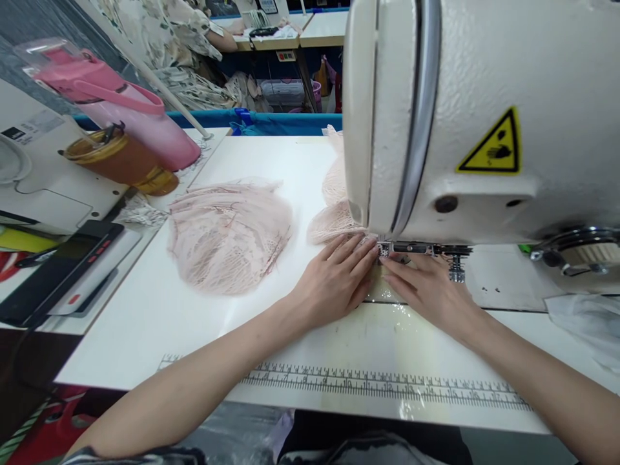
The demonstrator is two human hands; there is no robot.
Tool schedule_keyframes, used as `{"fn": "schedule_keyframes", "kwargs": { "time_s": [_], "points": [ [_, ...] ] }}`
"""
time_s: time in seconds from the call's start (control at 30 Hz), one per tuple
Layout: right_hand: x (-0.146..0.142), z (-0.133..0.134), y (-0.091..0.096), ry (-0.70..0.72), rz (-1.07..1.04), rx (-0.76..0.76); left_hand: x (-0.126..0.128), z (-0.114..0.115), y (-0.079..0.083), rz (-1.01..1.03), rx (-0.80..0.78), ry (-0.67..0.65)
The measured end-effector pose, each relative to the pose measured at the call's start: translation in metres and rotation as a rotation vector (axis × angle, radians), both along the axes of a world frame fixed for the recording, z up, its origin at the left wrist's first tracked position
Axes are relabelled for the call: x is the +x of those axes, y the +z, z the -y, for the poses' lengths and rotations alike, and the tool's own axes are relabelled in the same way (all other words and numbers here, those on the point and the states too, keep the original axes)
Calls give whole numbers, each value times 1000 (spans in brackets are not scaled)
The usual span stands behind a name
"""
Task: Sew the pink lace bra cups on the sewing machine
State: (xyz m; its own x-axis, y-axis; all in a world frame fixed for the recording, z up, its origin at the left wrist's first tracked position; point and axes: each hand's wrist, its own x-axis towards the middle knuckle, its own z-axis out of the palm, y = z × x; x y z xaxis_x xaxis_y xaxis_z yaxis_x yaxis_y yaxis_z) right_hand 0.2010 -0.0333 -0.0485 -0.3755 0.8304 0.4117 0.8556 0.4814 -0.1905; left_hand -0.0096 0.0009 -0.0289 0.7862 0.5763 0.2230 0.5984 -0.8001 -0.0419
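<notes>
My left hand [336,279] lies flat with fingers stretched out, pressing a pale pink lace piece [334,219] onto the white table [145,323] just left of the presser foot [387,249]. My right hand [426,287] lies flat to the right of it, fingers extended toward the foot, touching the fabric's edge. The white sewing machine head [484,116] looms over both hands and hides the needle. A stack of similar pink lace pieces [227,236] rests to the left, apart from my hands.
A pink water bottle [121,103] and a brown cup [119,158] lie at far left on a white device. A black control panel [62,268] sits below them. A ruler strip [387,385] runs along the front edge. Another person in patterned clothes [179,45] is behind.
</notes>
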Motion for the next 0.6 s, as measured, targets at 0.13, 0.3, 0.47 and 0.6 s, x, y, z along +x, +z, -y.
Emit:
{"fn": "schedule_keyframes", "kwargs": {
  "time_s": [0.13, 0.3, 0.47, 0.6],
  "points": [
    [0, 0, -2, -11, 35, 1, 0, 0, -1, -32, -24, 25],
    [1, -3, -5, -20, 69, 26, 2, 0, -1, -30, -37, 32],
    [2, -5, -9, -15, 109, 51, 2, 0, -1, -28, -35, 33],
    [7, -7, -6, -25, 108, 120, 1, -1, -1, -21, -37, 24]
  ]
}}
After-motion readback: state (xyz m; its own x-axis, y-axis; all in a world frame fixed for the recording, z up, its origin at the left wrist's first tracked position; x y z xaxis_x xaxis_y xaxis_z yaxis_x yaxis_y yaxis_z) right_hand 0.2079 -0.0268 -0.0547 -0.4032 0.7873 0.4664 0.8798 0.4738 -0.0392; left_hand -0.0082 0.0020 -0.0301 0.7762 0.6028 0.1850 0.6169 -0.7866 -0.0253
